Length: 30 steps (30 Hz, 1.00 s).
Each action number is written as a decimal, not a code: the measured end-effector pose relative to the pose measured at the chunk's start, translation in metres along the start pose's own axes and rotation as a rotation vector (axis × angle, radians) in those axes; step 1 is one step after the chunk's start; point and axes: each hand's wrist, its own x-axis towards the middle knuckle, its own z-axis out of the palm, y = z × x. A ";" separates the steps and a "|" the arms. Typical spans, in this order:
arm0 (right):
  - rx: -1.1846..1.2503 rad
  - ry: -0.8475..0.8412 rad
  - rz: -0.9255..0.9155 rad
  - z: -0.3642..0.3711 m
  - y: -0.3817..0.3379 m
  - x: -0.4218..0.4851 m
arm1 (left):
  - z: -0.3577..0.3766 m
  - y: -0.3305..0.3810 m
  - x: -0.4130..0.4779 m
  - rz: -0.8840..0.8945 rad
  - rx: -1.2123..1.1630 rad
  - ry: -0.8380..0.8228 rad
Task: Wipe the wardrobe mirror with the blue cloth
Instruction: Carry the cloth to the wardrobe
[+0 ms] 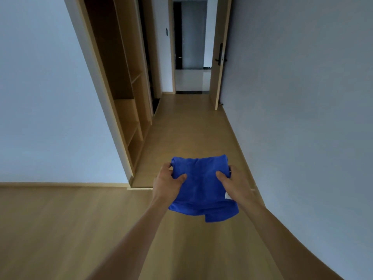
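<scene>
Wiping has not begun, by the look of it. Both hands hold the blue cloth (201,188) out in front, above the wooden floor (60,229): left hand (168,183) and right hand (235,183) each grip a side, thumbs on top. Open wardrobe shelves (129,110) stand ahead on the left; no mirror shows.

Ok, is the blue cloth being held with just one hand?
No, the left hand and the right hand each grip one side of the blue cloth.
</scene>
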 end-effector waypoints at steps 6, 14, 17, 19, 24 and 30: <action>-0.039 0.035 0.048 0.012 -0.010 0.084 | 0.015 0.000 0.100 0.002 0.015 -0.049; -0.007 0.060 0.065 0.033 -0.030 0.173 | 0.014 0.011 0.192 0.002 -0.051 -0.103; 0.003 0.045 0.065 0.038 -0.036 0.204 | 0.012 0.010 0.223 -0.012 -0.037 -0.107; 0.021 0.031 0.072 0.042 -0.036 0.228 | 0.015 0.010 0.245 -0.012 0.002 -0.090; 0.050 -0.032 0.074 0.048 -0.034 0.302 | 0.036 0.021 0.302 -0.019 0.017 -0.046; 0.134 -0.105 0.059 0.030 -0.034 0.419 | 0.077 0.062 0.395 -0.048 -0.010 0.016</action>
